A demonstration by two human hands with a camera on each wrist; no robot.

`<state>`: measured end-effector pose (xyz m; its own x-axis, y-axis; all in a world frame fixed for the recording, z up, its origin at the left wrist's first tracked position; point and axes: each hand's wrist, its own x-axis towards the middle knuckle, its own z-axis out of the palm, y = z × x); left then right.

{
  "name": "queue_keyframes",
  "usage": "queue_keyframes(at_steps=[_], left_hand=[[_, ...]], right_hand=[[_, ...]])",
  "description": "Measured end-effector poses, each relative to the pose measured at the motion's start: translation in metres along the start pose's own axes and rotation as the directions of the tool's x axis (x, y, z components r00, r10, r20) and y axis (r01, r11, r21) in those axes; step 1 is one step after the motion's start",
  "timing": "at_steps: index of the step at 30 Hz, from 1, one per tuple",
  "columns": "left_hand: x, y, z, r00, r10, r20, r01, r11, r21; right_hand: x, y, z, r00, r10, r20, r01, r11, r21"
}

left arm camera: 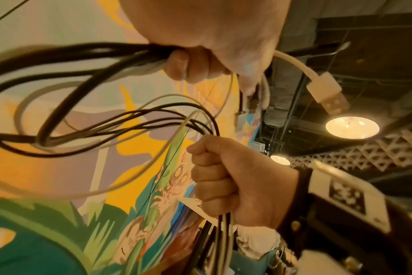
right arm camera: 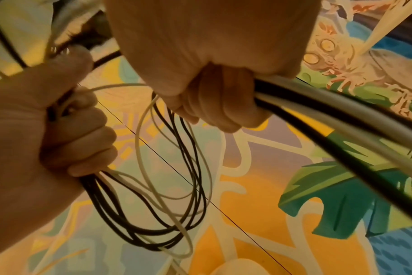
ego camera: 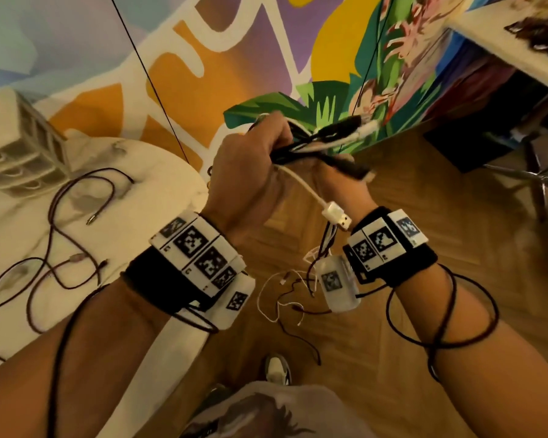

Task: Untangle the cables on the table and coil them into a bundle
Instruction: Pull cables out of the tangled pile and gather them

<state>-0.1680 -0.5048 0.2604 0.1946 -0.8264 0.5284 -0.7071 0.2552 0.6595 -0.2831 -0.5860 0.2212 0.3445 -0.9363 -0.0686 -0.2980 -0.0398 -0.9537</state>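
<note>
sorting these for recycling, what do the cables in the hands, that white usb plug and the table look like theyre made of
Cables: black and white jackets, smooth with a slight sheen, bending in soft loops, so likely rubber or PVC.
White USB plug: matte white moulded housing, probably plastic; its shiny tip looks like metal.
Table: pale top with grey veining, marble or a marble-look surface; the picture cannot settle which.

Cable bundle point(ego camera: 317, 139) motion-blurred in head view; strands inside left hand point(ego camera: 250, 172) grip hidden. Right hand point(ego camera: 339, 181) mostly covered. Table point(ego camera: 159, 184) cables point(ego camera: 64, 222) cut off at left edge.
</note>
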Motion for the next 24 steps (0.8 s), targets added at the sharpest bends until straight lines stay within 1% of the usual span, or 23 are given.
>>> queue_keyframes(at_steps=[2,4,5,6,8,9,10,12,13,14,17,18,19,20,21,22,23,24], left_hand=[[-0.007,-0.004,-0.003,0.995,-0.015,0.095,0.022,0.997,-0.07],[-0.009,-0.007,-0.007,0.988,-0.054,0.147,0.072,0.99,-0.119],[-0.008,-0.01,-0.009,0.987,-0.09,0.137,0.107,0.987,-0.12],[-0.006,-0.015,-0.011,0.986,-0.13,0.1,0.141,0.983,-0.114],[0.001,-0.031,-0.016,0.972,-0.235,-0.007,0.232,0.963,-0.139],[0.005,-0.038,-0.019,0.946,-0.317,-0.062,0.3,0.932,-0.202],[0.01,-0.046,-0.023,0.908,-0.406,-0.097,0.365,0.885,-0.29],[0.018,-0.056,-0.031,0.831,-0.549,-0.091,0.445,0.754,-0.482],[0.02,-0.059,-0.035,0.809,-0.584,-0.063,0.459,0.695,-0.553],[0.022,-0.062,-0.041,0.798,-0.602,-0.029,0.465,0.646,-0.605],[0.029,-0.065,-0.058,0.795,-0.604,0.064,0.457,0.525,-0.719],[0.029,-0.063,-0.059,0.796,-0.594,0.114,0.471,0.489,-0.734],[0.029,-0.059,-0.056,0.793,-0.58,0.186,0.51,0.466,-0.723],[0.025,-0.053,-0.049,0.778,-0.558,0.289,0.571,0.437,-0.694],[0.019,-0.045,-0.038,0.753,-0.524,0.397,0.633,0.414,-0.654],[0.01,-0.035,-0.024,0.727,-0.482,0.489,0.682,0.423,-0.597],[0.0,-0.027,-0.009,0.714,-0.448,0.538,0.698,0.508,-0.504],[-0.009,-0.021,0.005,0.71,-0.433,0.555,0.675,0.643,-0.361]], right_hand=[[0.001,0.01,-0.001,0.998,0.02,0.056,-0.024,0.997,0.068],[-0.001,0.019,-0.002,0.99,0.111,0.088,-0.112,0.994,0.0],[-0.001,0.022,-0.001,0.988,0.127,0.091,-0.124,0.992,-0.034],[0.0,0.025,-0.002,0.988,0.122,0.09,-0.116,0.99,-0.076],[0.002,0.028,-0.002,0.984,0.169,0.048,-0.167,0.985,-0.037],[0.002,0.029,-0.003,0.977,0.21,0.023,-0.21,0.978,-0.001],[0.002,0.033,-0.005,0.97,0.245,0.003,-0.245,0.969,0.021],[0.003,0.042,-0.009,0.953,0.302,-0.011,-0.302,0.953,0.034],[0.002,0.047,-0.011,0.948,0.318,-0.017,-0.318,0.948,0.03],[0.002,0.052,-0.013,0.944,0.33,-0.018,-0.33,0.944,0.018],[0.0,0.062,-0.016,0.932,0.362,-0.018,-0.362,0.932,0.003],[0.0,0.063,-0.015,0.928,0.373,-0.021,-0.373,0.928,0.006],[-0.001,0.063,-0.013,0.926,0.378,-0.019,-0.378,0.926,0.003],[-0.001,0.063,-0.011,0.926,0.378,-0.014,-0.378,0.926,-0.007],[-0.001,0.06,-0.007,0.928,0.372,-0.006,-0.372,0.928,-0.024],[-0.001,0.056,-0.003,0.934,0.358,0.009,-0.358,0.933,-0.038],[-0.001,0.052,0.001,0.942,0.333,0.031,-0.332,0.942,-0.047],[-0.002,0.049,0.004,0.953,0.299,0.055,-0.296,0.954,-0.057]])
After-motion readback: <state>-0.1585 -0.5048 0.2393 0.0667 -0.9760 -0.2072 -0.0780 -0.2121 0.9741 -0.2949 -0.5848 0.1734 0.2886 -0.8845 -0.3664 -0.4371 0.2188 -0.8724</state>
